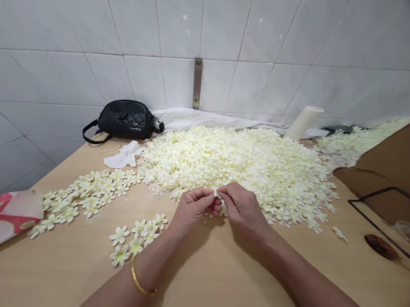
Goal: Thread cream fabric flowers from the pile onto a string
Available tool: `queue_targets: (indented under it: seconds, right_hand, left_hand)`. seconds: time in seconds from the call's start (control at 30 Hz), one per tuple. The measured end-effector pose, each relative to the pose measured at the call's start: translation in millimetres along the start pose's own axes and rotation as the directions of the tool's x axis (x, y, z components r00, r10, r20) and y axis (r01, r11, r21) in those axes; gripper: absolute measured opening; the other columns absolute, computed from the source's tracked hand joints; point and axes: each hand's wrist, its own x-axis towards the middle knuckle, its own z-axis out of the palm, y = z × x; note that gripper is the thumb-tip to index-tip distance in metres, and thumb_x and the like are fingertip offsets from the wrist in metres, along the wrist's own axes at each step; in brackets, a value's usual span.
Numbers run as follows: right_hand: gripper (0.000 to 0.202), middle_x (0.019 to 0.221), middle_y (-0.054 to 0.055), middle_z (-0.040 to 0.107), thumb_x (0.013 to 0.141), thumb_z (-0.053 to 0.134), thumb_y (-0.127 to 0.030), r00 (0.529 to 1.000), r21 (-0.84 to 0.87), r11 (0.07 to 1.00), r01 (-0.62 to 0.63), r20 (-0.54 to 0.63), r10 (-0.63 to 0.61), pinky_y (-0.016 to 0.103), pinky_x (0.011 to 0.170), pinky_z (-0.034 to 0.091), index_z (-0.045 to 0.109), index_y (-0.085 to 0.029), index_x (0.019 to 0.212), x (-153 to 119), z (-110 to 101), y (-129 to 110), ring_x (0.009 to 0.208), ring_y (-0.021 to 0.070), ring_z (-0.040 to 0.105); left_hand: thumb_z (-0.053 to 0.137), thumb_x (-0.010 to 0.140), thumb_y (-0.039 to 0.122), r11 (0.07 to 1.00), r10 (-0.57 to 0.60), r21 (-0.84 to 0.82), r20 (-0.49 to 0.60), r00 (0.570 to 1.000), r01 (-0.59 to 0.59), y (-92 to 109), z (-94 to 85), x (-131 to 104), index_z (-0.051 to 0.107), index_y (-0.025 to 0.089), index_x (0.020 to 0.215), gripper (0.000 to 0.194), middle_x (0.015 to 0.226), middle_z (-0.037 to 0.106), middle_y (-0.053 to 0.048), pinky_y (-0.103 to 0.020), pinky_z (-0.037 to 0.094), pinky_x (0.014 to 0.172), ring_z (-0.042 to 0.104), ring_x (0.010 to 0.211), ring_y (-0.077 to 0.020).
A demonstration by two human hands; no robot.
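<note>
My left hand [197, 206] and my right hand [242, 207] meet at the front edge of a big heap of pale yellow artificial flowers [226, 157]. Both pinch a small white flower [217, 195] between thumb and fingertips; most of it is hidden by the fingers. A gold bangle [136, 278] circles my left wrist. Beside my left forearm lies a small group of loose five-petalled flowers [136, 245]. Farther left, more such flowers [91, 193] are spread out in a loose patch.
A black quilted bag [126, 120] stands at the back left, with a crumpled white tissue [124, 154] before it. A red and white packet [14, 216] lies at left. A white roll [303, 123] leans behind the heap. At right are brown cardboard [390, 174] and a black wire frame [379, 224].
</note>
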Motion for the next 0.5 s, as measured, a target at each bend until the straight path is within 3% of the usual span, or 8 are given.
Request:
queue_targets:
  seconds: [0.23,0.5]
  right_hand:
    - [0.019,0.064,0.001,0.056,0.081,0.042,-0.018,0.988,0.152,0.976,-0.153,0.041,0.149,0.023,0.057,0.037,0.058,-0.016,0.072,0.4,-0.2,-1.7,0.061,0.0125,0.051]
    - [0.019,0.063,0.000,0.056,0.081,0.043,-0.024,0.949,0.378,0.870,-0.316,0.139,0.285,0.022,0.054,0.037,0.057,-0.016,0.071,0.2,0.6,-3.6,0.059,0.0120,0.050]
  left_hand:
    - [0.065,0.067,0.027,1.000,-0.007,0.010,-0.009,1.000,0.007,4.2,1.8,-0.6,0.064,0.011,0.071,0.017,0.062,0.063,-0.005,-0.024,0.044,0.059,0.057,0.056,-0.0116]
    - [0.064,0.065,0.023,1.000,-0.020,0.003,-0.077,0.997,0.020,5.7,3.7,-0.7,0.060,0.012,0.064,0.012,0.058,0.060,-0.003,-0.024,0.043,0.056,0.054,0.051,-0.0103]
